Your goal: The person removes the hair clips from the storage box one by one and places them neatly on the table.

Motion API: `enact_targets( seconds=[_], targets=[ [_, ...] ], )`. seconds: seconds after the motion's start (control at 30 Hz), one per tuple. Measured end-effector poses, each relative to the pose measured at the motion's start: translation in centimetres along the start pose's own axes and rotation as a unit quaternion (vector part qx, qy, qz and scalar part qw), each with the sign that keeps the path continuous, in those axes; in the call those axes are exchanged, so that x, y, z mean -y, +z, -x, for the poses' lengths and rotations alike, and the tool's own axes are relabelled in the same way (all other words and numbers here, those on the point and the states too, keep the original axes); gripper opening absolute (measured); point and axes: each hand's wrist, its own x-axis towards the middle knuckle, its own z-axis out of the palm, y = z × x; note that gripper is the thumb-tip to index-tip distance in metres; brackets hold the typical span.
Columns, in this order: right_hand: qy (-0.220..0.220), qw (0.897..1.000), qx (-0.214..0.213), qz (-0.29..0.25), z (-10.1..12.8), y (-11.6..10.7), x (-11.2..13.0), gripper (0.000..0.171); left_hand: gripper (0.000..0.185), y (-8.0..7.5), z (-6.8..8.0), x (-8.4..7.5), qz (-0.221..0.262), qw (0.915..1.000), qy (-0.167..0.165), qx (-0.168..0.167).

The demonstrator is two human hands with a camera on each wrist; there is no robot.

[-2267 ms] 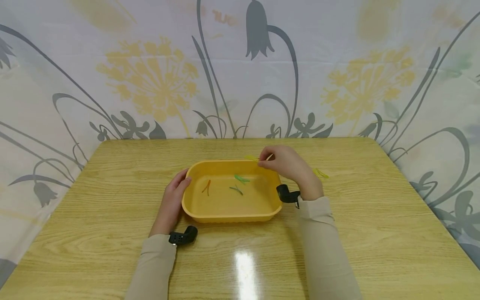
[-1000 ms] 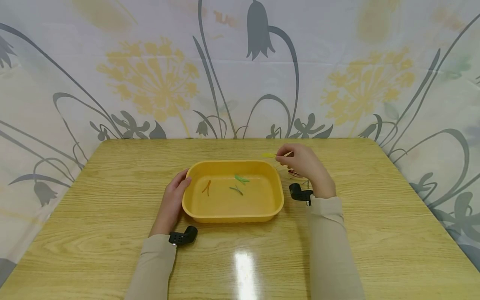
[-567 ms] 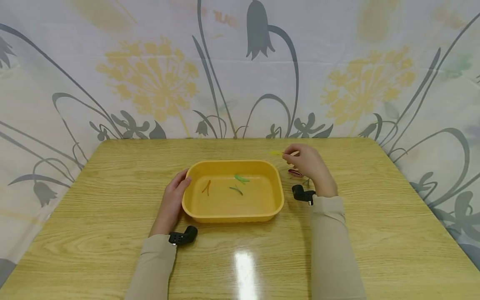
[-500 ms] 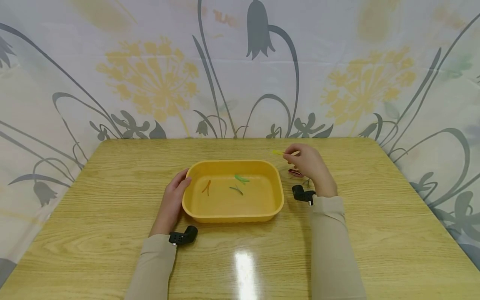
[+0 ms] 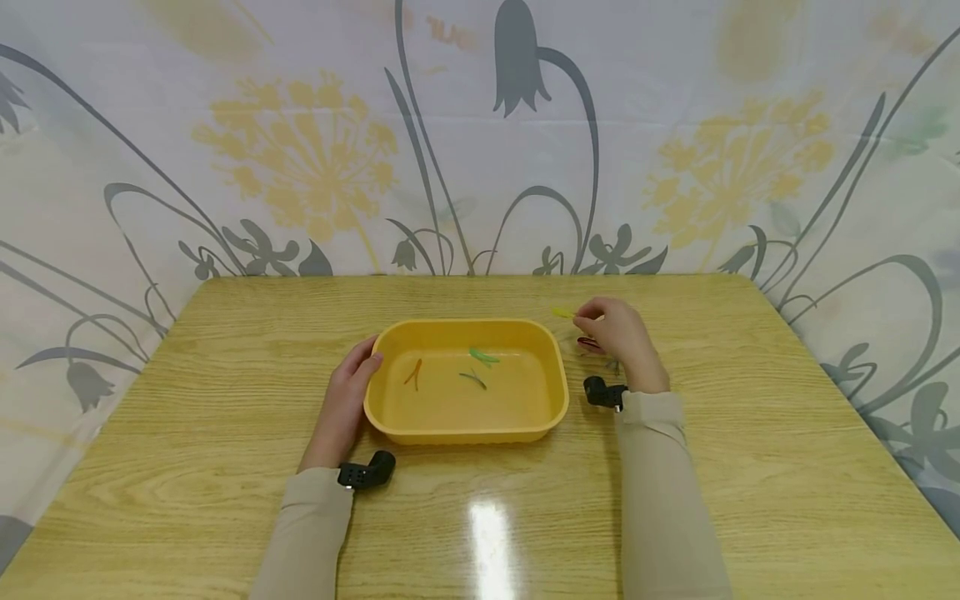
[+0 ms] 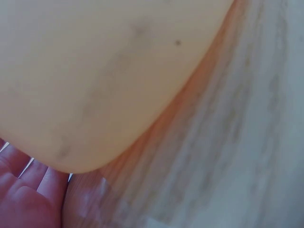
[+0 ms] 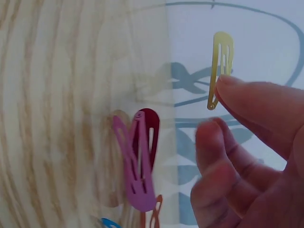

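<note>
Head view shows a wood-grain table (image 5: 225, 400) bearing a rounded yellow plastic tray (image 5: 465, 429). Left hand (image 5: 343, 407) rests open against its left wall. Right hand (image 5: 621, 335), beyond the tray's right corner, pinches a thin yellow hair clip (image 7: 220, 66).

A shallow rectangular yellow plastic tray (image 5: 465, 425) sits on the light wood-grain table (image 5: 225, 375). The left hand (image 5: 345, 400) rests against the tray's left rim. Beyond the tray's far right corner, the right hand (image 5: 618, 333) has a small yellow hair clip (image 5: 562, 312) in its grip. One orange clip (image 5: 414, 373) and two green clips (image 5: 478, 367) lie inside the tray.
</note>
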Motion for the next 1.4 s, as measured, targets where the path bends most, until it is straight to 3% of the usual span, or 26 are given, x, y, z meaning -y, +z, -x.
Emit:
enact_targets(
  seconds=[0.27, 0.67, 1.4],
  targets=[
    [0.012, 0.999, -0.023, 0.028, -0.4, 0.5, -0.9, 0.025, 0.045, 0.4, 1.3, -2.1, 0.009, 0.9999, -0.009, 0.004],
    [0.019, 0.999, -0.027, 0.026, -0.6, 1.1, -1.4, 0.024, 0.046, -0.1, -0.1, 0.1, 0.000, 1.0000, 0.002, -0.007],
    [0.018, 0.999, -0.024, 0.035, -0.4, 1.3, -1.9, 0.026, 0.047, 0.0, -0.2, 0.2, -0.005, 0.9999, 0.001, -0.010]
  ],
)
